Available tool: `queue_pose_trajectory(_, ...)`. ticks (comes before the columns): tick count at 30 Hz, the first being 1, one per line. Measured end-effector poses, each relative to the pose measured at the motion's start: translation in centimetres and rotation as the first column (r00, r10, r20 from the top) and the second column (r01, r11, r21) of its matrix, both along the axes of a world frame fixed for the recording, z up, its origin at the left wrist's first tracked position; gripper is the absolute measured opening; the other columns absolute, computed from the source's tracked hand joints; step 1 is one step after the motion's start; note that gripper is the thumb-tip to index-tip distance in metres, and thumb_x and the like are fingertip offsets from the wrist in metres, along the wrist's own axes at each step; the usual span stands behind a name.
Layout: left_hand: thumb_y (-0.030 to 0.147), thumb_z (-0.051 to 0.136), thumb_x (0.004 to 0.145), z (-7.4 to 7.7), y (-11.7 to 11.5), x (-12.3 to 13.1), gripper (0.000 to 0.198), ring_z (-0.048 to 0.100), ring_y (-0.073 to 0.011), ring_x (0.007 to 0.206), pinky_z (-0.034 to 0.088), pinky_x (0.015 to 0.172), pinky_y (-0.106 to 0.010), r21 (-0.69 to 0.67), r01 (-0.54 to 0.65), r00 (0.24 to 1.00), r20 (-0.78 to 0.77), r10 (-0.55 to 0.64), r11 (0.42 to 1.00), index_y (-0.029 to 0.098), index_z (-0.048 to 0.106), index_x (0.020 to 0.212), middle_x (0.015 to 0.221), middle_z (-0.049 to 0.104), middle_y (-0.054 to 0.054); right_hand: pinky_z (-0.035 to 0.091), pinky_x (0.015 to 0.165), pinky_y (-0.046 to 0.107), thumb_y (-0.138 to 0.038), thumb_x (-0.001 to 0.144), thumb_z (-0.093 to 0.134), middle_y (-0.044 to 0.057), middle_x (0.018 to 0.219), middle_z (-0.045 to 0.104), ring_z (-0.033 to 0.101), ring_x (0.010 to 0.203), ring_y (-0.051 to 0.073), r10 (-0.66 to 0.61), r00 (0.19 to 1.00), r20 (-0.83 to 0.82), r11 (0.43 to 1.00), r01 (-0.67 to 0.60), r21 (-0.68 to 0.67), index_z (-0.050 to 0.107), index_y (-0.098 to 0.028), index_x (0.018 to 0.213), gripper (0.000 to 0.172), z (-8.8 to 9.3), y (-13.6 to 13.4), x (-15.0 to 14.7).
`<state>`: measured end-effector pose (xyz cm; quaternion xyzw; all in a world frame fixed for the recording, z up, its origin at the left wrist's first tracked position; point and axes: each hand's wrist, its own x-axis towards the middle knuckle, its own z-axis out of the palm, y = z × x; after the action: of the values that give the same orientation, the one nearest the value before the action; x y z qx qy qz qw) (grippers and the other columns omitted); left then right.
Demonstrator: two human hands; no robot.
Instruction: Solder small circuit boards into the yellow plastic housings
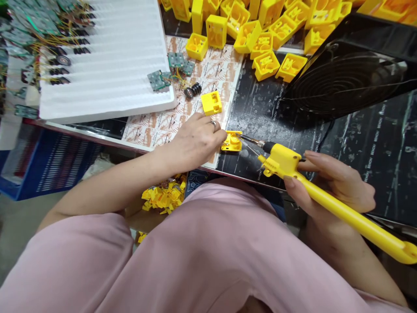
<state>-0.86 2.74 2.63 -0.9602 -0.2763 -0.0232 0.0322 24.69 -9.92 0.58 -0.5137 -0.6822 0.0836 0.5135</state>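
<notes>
A yellow soldering gun (280,161) is gripped in my right hand (339,182), its handle slanting down to the right. The metal tip, with a thin feed tube beside it, reaches the right side of a small open yellow plastic case (233,141) on the table. My left hand (198,139) is closed at the left edge of this case, fingertips pinched on it. Whether a wire is also between those fingers is hidden. Just beyond my left hand sits another yellow case part (211,103) with cut-outs.
Green circuit boards (159,80) with wires and small black round parts (193,90) lie by a white foam tray (114,56). Several yellow cases (216,31) are heaped at the back. A black fan (345,74) stands right. Below the table edge are yellow pieces (164,195) and a blue crate (55,156).
</notes>
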Motion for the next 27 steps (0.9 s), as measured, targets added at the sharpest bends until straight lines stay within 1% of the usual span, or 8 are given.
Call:
queue_pose_trajectory(3, 0.017, 0.044, 0.098, 0.1, -0.2, 0.2, 0.030, 0.064, -0.0219, 0.082, 0.047, 0.076, -0.038, 0.081, 0.032, 0.999, -0.009, -0.031, 0.996, 0.017, 0.071, 0.083, 0.086, 0.072, -0.006, 0.063, 0.065, 0.031, -0.022, 0.077, 0.085, -0.004, 0.114, 0.075, 0.074, 0.077, 0.017, -0.011, 1.000, -0.020, 1.000, 0.011, 0.016, 0.063, -0.038, 0.132, 0.061, 0.0, 0.2, -0.2)
queue_pose_trajectory(5, 0.022, 0.045, 0.099, -0.2, -0.1, 0.1, 0.032, 0.063, -0.0219, 0.086, 0.046, 0.080, -0.040, 0.074, -0.009, 1.000, 0.022, 0.007, 0.997, 0.020, 0.072, 0.082, 0.090, 0.072, -0.005, 0.063, 0.066, 0.032, -0.021, 0.079, 0.082, -0.004, 0.111, 0.076, 0.074, 0.078, 0.018, -0.011, 1.000, -0.003, 1.000, 0.011, -0.010, 0.062, -0.040, 0.133, 0.061, 0.0, 0.3, -0.4)
queue_pose_trajectory(8, 0.031, 0.047, 0.099, -1.0, 0.1, -0.3, 0.032, 0.060, -0.0219, 0.087, 0.044, 0.090, -0.044, -0.018, -0.108, 0.985, 0.130, 0.110, 0.994, 0.023, 0.074, 0.084, 0.080, 0.071, -0.003, 0.063, 0.065, 0.034, -0.021, 0.080, 0.081, -0.003, 0.106, 0.077, 0.074, 0.076, 0.019, -0.027, 0.999, 0.027, 0.999, 0.028, -0.030, 0.062, -0.039, 0.133, 0.059, -0.1, 0.2, -0.2)
queue_pose_trajectory(12, 0.032, 0.049, 0.095, -1.9, 0.3, -0.6, 0.028, 0.060, -0.0223, 0.087, 0.041, 0.096, -0.046, -0.163, -0.178, 0.946, 0.243, 0.215, 0.970, 0.022, 0.074, 0.088, 0.077, 0.070, -0.003, 0.062, 0.065, 0.033, -0.022, 0.080, 0.081, -0.002, 0.102, 0.077, 0.074, 0.074, 0.019, -0.048, 0.997, 0.053, 0.999, 0.049, -0.018, 0.064, -0.036, 0.131, 0.055, -0.5, 0.1, 0.2)
queue_pose_trajectory(18, 0.032, 0.049, 0.090, -1.6, 0.6, 0.4, 0.027, 0.059, -0.0238, 0.086, 0.039, 0.097, -0.050, -0.216, -0.294, 0.918, 0.208, 0.338, 0.931, 0.021, 0.072, 0.084, 0.075, 0.067, -0.003, 0.062, 0.065, 0.032, -0.023, 0.080, 0.081, -0.001, 0.104, 0.077, 0.074, 0.074, 0.019, -0.019, 0.996, 0.083, 0.999, 0.022, -0.037, 0.061, -0.035, 0.134, 0.058, -0.3, 0.4, 0.1)
queue_pose_trajectory(22, 0.030, 0.049, 0.087, -1.4, 0.9, 1.3, 0.025, 0.058, -0.0252, 0.087, 0.040, 0.095, -0.051, -0.192, -0.332, 0.918, 0.157, 0.363, 0.923, 0.019, 0.071, 0.083, 0.075, 0.066, -0.005, 0.060, 0.058, 0.031, -0.022, 0.077, 0.084, -0.001, 0.091, 0.077, 0.073, 0.069, 0.019, 0.045, 0.988, 0.145, 0.999, -0.041, -0.032, 0.067, -0.029, 0.117, 0.045, 0.2, 0.9, -0.1)
queue_pose_trajectory(25, 0.029, 0.050, 0.084, -1.3, 1.2, 1.6, 0.022, 0.058, -0.0246, 0.086, 0.041, 0.094, -0.050, -0.172, -0.302, 0.937, 0.126, 0.326, 0.937, 0.020, 0.070, 0.079, 0.075, 0.067, -0.004, 0.058, 0.054, 0.029, -0.021, 0.076, 0.084, -0.003, 0.081, 0.074, 0.072, 0.067, 0.019, 0.080, 0.971, 0.227, 0.997, -0.076, -0.026, 0.065, -0.027, 0.100, 0.031, 0.5, 1.0, -0.2)
queue_pose_trajectory(27, 0.027, 0.051, 0.083, -1.1, 1.4, 1.7, 0.021, 0.058, -0.0241, 0.085, 0.042, 0.094, -0.050, -0.153, -0.281, 0.948, 0.112, 0.299, 0.947, 0.020, 0.069, 0.076, 0.073, 0.067, -0.004, 0.057, 0.052, 0.028, -0.022, 0.077, 0.084, -0.004, 0.077, 0.073, 0.072, 0.066, 0.019, 0.068, 0.960, 0.271, 0.998, -0.065, -0.021, 0.061, -0.027, 0.093, 0.028, 0.6, 1.1, -0.3)
